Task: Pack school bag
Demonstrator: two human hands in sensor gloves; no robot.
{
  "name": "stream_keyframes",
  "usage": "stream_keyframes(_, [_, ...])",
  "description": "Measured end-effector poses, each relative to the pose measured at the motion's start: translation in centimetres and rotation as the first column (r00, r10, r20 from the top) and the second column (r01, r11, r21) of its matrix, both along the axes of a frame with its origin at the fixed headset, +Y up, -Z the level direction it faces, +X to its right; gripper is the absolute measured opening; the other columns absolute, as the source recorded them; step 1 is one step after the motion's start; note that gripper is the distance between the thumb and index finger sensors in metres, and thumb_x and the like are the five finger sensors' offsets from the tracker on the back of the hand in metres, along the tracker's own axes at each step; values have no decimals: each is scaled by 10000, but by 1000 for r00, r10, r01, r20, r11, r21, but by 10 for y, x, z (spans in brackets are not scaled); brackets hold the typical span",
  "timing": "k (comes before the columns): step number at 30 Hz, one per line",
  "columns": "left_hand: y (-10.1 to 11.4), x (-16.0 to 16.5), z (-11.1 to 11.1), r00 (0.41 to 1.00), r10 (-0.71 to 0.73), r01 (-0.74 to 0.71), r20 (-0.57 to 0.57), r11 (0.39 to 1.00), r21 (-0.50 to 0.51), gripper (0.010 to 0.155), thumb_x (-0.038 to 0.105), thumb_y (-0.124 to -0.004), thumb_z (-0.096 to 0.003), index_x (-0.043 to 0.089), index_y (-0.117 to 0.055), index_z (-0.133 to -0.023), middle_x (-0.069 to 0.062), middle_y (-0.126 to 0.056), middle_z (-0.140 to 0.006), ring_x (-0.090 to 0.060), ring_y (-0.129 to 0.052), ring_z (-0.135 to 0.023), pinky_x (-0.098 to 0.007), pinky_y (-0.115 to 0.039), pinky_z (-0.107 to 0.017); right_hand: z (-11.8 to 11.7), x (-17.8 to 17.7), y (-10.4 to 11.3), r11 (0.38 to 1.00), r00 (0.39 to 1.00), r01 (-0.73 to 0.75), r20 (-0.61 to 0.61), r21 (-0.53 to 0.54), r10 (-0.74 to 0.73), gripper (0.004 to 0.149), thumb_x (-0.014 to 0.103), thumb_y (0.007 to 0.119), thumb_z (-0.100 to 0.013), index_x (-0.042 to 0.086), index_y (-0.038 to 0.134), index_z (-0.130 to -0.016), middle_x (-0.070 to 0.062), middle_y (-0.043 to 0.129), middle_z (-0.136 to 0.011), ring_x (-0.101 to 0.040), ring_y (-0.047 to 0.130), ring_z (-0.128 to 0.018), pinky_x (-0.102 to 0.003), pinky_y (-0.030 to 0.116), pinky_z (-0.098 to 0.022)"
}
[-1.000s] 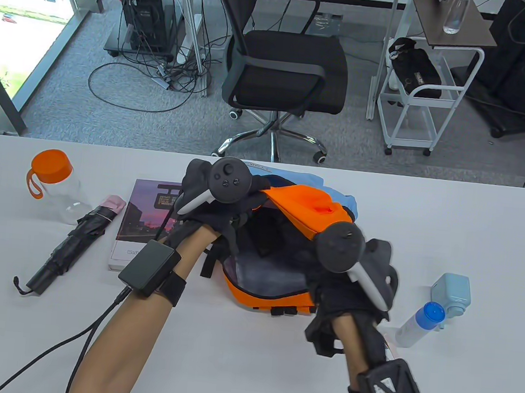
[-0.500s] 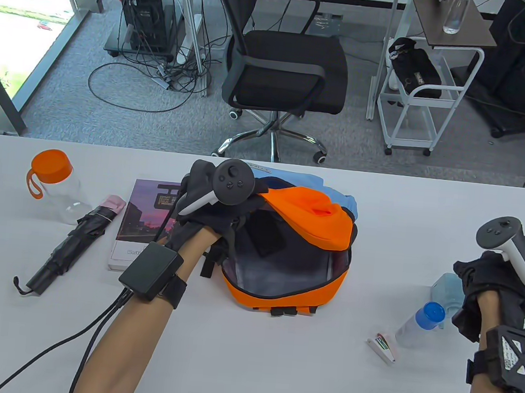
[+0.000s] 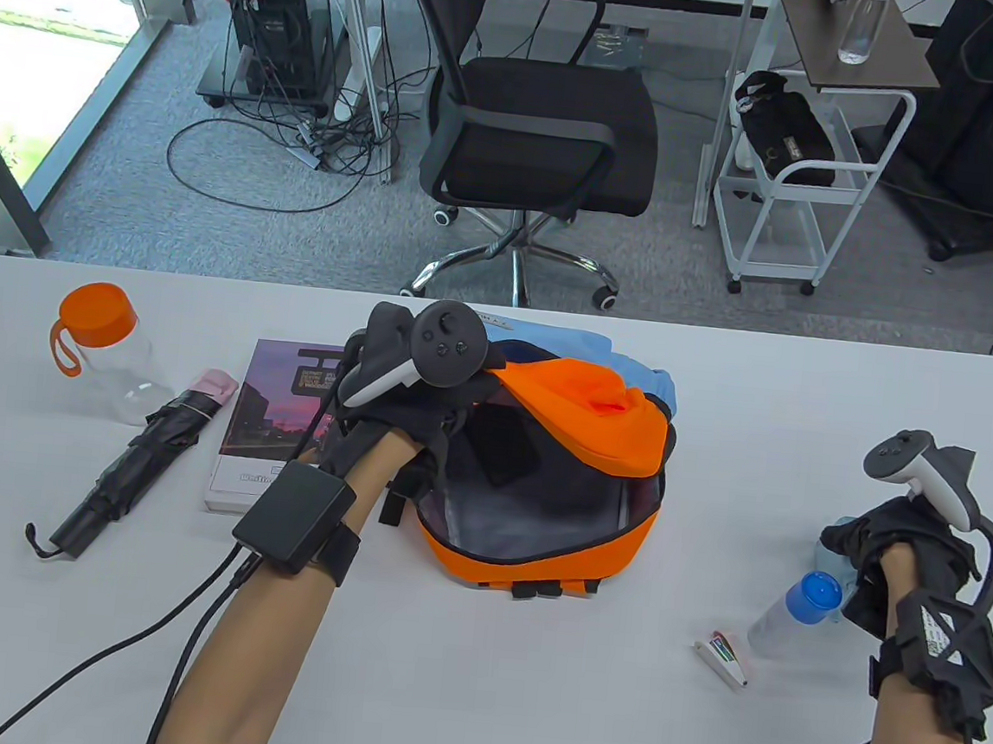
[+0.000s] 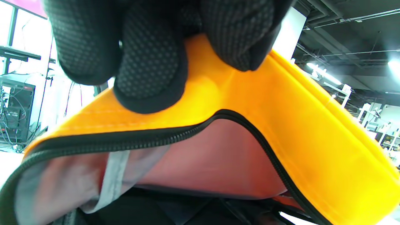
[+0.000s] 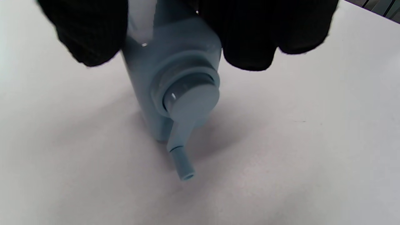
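Observation:
The orange school bag [image 3: 533,553] lies open in the middle of the table. My left hand [image 3: 470,378] pinches its orange flap [image 3: 597,415] and holds it lifted; in the left wrist view my fingers [image 4: 150,62] press on the flap [image 4: 281,103] above the zip and the grey lining. A black item [image 3: 503,446] lies inside the bag. My right hand [image 3: 872,544] is down over the light-blue pencil sharpener [image 3: 833,549] at the right. In the right wrist view my fingers [image 5: 90,34] clasp both sides of the sharpener [image 5: 178,78], which stands on the table.
A blue-capped bottle [image 3: 792,611] and a small white tube [image 3: 723,657] lie just left of my right hand. A book [image 3: 271,422], a folded black umbrella [image 3: 137,458] and an orange-lidded water bottle [image 3: 103,351] lie at the left. Light-blue cloth [image 3: 568,344] sits behind the bag.
My right hand left the bag, swung to the right side of the table and came down onto the pencil sharpener. My left hand has kept the flap lifted.

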State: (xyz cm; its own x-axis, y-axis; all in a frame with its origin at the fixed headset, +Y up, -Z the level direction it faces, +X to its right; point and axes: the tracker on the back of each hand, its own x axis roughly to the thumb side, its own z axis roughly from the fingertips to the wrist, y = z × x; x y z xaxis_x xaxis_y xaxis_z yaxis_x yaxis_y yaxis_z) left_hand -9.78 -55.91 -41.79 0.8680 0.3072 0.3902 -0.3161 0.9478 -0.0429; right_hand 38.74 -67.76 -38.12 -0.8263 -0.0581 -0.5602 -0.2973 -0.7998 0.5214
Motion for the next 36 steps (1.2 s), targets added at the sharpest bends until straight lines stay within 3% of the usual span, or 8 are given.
stream_keyframes(6, [-1,-1,0,1000,2,-2,1,1000,-5,459,342,-844,-463,190,-943,-885,-75,-996,-832,-164,-1079,-461,-429,-954,-470,-3,-6,0,1000,999,-22,-45,10,23,905,465,841,-427,-15,415,-1065,-272,756,-940,-426,949,-682,-501,839,-490])
stream_keyframes(10, [-3,-1,-1,1000,2,-2,3,1000,-9,459,336,-840,-460,191,-943,-884,-71,-996,-831,-162,-1076,-460,-426,-954,-467,-1,-15,18,985,984,-145,-90,98,153,907,501,820,-419,-32,446,-1051,-264,792,-908,-412,975,-638,-481,856,-462])
stream_keyframes(17, [-4,-3,-2,1000,26,-26,1,999,-21,462,340,-840,-462,186,-945,-884,-80,-997,-828,-163,-1077,-458,-424,-955,-465,11,-58,111,939,945,-246,-155,241,288,900,469,838,-425,0,420,-1069,-262,748,-950,-443,934,-687,-510,825,-497])
stream_keyframes(21, [-5,-2,-1,1000,17,-16,16,999,-51,466,331,-837,-456,186,-943,-886,-81,-1002,-819,-150,-1082,-451,-405,-965,-448,28,-120,175,876,883,-279,-253,393,395,891,464,843,-423,-6,445,-1067,-262,747,-954,-447,929,-697,-512,822,-504])
stream_keyframes(25, [-2,-4,-4,1000,14,-14,18,999,-37,463,321,-833,-447,182,-949,-873,-67,-1017,-791,-122,-1095,-429,-374,-984,-423,59,-196,204,838,817,-205,-383,506,431,888,485,839,-424,-4,465,-1064,-252,761,-943,-428,941,-688,-498,835,-497])
stream_keyframes(29, [0,-5,-3,999,25,-24,23,999,-27,460,314,-832,-448,181,-948,-873,-69,-1012,-802,-130,-1097,-440,-377,-980,-430,92,-263,187,855,758,-16,-552,518,348,893,460,858,-416,-17,460,-1057,-260,752,-948,-448,957,-678,-484,857,-476])
stream_keyframes(33, [0,-2,3,1000,-4,4,28,1000,-2,459,310,-830,-449,183,-945,-874,-65,-1008,-813,-136,-1100,-456,-377,-980,-435,109,-316,136,882,707,149,-672,447,221,899,446,878,-401,-32,467,-1042,-259,748,-945,-450,968,-679,-474,872,-460])
stream_keyframes(36, [3,1,7,999,-20,18,34,999,39,458,304,-831,-443,177,-951,-867,-58,-1015,-807,-129,-1113,-449,-363,-995,-419,102,-338,100,850,685,144,-671,507,284,895,442,904,-378,-47,512,-1018,-257,774,-924,-446,981,-672,-461,885,-438])
